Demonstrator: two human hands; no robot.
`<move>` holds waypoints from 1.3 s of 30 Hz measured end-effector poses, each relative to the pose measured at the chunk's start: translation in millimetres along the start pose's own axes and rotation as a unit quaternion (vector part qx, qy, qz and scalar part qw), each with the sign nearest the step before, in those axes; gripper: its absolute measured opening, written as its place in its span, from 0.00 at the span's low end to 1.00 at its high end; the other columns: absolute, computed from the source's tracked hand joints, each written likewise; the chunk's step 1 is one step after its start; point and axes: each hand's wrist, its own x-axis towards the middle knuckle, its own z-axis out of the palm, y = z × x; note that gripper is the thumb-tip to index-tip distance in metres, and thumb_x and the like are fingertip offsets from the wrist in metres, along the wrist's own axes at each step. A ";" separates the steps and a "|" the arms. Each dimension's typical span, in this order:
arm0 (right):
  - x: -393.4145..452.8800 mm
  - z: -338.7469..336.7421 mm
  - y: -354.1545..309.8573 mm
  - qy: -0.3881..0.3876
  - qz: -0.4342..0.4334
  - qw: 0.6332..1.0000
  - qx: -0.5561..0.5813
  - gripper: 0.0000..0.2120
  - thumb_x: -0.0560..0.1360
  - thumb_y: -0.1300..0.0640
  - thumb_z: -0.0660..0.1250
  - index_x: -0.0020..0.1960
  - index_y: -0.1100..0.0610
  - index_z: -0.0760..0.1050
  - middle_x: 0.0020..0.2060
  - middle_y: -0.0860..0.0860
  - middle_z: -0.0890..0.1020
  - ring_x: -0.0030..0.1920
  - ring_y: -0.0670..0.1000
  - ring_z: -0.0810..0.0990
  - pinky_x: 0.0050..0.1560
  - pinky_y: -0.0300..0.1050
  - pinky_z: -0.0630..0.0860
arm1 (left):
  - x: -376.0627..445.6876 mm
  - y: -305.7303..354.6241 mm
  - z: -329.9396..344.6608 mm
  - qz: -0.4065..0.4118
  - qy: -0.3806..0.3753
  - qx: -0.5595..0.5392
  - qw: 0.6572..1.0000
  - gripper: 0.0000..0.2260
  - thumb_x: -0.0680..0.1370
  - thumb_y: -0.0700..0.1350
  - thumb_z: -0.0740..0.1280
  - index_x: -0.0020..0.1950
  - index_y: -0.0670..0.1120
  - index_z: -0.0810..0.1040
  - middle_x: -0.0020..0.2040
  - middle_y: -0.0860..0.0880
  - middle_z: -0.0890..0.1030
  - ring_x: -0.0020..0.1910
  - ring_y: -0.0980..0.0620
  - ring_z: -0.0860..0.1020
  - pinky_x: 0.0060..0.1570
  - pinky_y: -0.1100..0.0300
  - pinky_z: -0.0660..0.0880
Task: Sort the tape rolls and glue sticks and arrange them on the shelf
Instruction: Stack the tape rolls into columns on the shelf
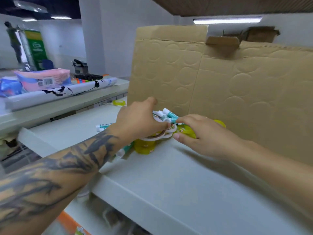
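Note:
A mixed pile lies on the grey shelf (pixel 169 167) against a cardboard sheet (pixel 228 85). It holds yellow tape rolls (pixel 144 146), thin white tape rolls (pixel 166 134) and teal-and-white glue sticks (pixel 170 114). My left hand (pixel 138 119) reaches over the pile and its fingers curl round the white tape rolls. My right hand (pixel 198 133) lies on the right side of the pile, thumb and fingers closed round a yellow tape roll (pixel 186 131). One glue stick (pixel 103 127) lies apart to the left, and a lone yellow tape roll (pixel 119 102) sits farther back.
A higher shelf on the left carries a pink packet (pixel 45 78), a white paper roll (pixel 67 92) and markers (pixel 88 78). Cardboard boxes (pixel 260 33) stand behind the sheet. Lower shelves with goods show below the shelf's front edge.

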 end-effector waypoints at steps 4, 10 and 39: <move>-2.7 -2.0 -10.6 0.005 0.027 1.000 0.001 0.31 0.75 0.29 0.53 0.73 0.43 0.67 0.68 0.43 0.74 0.69 0.49 0.71 0.68 0.53 0.71 | 6.1 -7.3 -15.0 0.017 0.012 -0.065 0.998 0.36 0.66 0.70 0.73 0.69 0.59 0.68 0.51 0.55 0.79 0.57 0.48 0.78 0.51 0.52 0.76; -15.6 -8.4 -25.7 0.013 0.041 0.999 -0.006 0.30 0.77 0.31 0.55 0.74 0.44 0.67 0.70 0.45 0.73 0.70 0.49 0.70 0.69 0.52 0.69 | 1.0 -17.2 -30.1 0.048 0.014 -0.111 0.993 0.36 0.65 0.66 0.76 0.69 0.60 0.68 0.58 0.54 0.79 0.60 0.49 0.76 0.56 0.47 0.77; -452.9 -95.4 13.2 0.107 0.288 0.951 -0.037 0.36 0.79 0.31 0.56 0.81 0.47 0.58 0.79 0.44 0.64 0.77 0.46 0.61 0.73 0.43 0.59 | -246.9 266.6 -6.7 0.352 -0.174 -0.369 0.842 0.38 0.64 0.69 0.74 0.72 0.60 0.74 0.63 0.64 0.80 0.64 0.68 0.75 0.66 0.62 0.72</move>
